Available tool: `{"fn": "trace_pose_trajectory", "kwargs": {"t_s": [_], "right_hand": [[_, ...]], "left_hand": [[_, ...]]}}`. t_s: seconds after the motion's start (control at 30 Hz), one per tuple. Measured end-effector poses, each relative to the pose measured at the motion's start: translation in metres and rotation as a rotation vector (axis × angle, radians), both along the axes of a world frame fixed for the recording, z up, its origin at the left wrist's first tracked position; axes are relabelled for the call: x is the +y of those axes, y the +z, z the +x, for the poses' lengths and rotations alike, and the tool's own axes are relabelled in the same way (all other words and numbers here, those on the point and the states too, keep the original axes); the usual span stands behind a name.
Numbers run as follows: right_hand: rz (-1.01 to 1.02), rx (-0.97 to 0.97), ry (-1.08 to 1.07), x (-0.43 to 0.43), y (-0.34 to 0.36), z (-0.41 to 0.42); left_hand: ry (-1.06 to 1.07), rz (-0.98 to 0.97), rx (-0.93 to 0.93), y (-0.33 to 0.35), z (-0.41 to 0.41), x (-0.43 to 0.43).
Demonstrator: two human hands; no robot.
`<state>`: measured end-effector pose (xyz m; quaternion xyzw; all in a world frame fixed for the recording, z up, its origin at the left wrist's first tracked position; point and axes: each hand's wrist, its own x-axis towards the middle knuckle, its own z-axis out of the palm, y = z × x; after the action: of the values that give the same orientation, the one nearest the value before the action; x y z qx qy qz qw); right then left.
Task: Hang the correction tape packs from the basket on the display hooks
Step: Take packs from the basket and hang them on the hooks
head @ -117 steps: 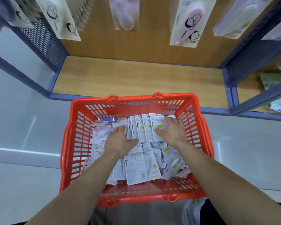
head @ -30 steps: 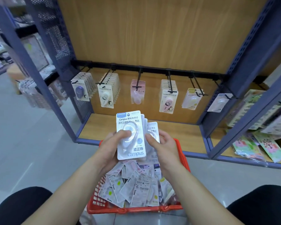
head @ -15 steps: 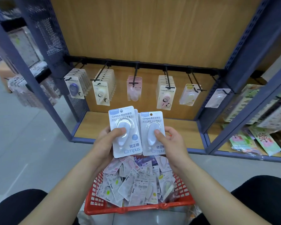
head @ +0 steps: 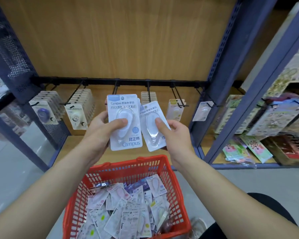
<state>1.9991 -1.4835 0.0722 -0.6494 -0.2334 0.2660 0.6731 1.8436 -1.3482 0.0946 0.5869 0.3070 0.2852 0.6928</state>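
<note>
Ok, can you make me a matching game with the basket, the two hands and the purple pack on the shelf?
Things:
1. basket
2. left hand
3. right hand
4. purple pack

Matches:
A. holds the tilted pack
B. red
C. hangs on the far-left hook
D. holds the upright blue-dot pack

Pairs: 1-B, 2-D, 3-A, 4-C.
</note>
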Motion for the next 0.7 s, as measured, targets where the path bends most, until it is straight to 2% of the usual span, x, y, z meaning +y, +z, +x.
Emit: {"fn": "trace_pose_trajectory", "kwargs": {"t_s": [0.13,0.37,0.7], "right_hand": [[-0.006,-0.012,0.040,0.029,0.020,0.006],[-0.017,-0.036,0.108,0.073,0.025,-0.008],[0.008,-0.012,0.168,0.096,0.018,-0.031]], "left_hand": [[0.035,0.055,-0.051,0.018,0.002,0.025],[0.104,0.011,-0.127,0.006,-0.027,0.054],[0.145,0.010,-0.127,-0.002,-0.047,0.069]]}}
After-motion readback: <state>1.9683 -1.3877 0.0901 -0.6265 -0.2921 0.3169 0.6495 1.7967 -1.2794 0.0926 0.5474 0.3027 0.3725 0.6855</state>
